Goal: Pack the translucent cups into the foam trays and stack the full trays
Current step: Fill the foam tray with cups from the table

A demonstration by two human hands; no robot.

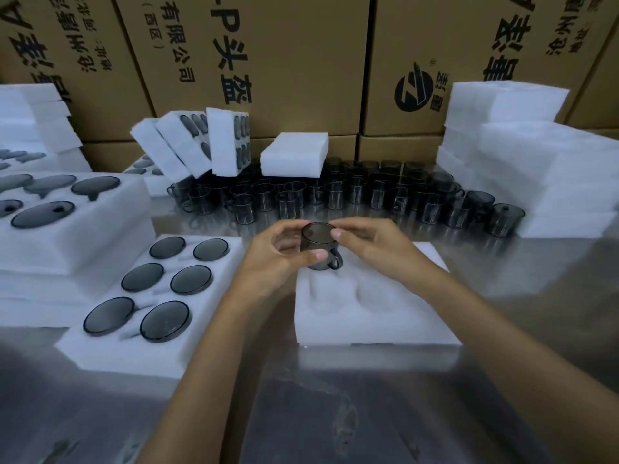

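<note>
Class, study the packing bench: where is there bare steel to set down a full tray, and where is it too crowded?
Free: the near strip of table below the full tray and the empty tray, and the patch right of the empty tray. Crowded: the loose cups behind both hands, and the foam stacks at the right.

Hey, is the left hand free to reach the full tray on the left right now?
Probably not yet. The left hand and right hand both hold a smoky cup over the empty tray. The full tray lies close with nothing between.
</note>
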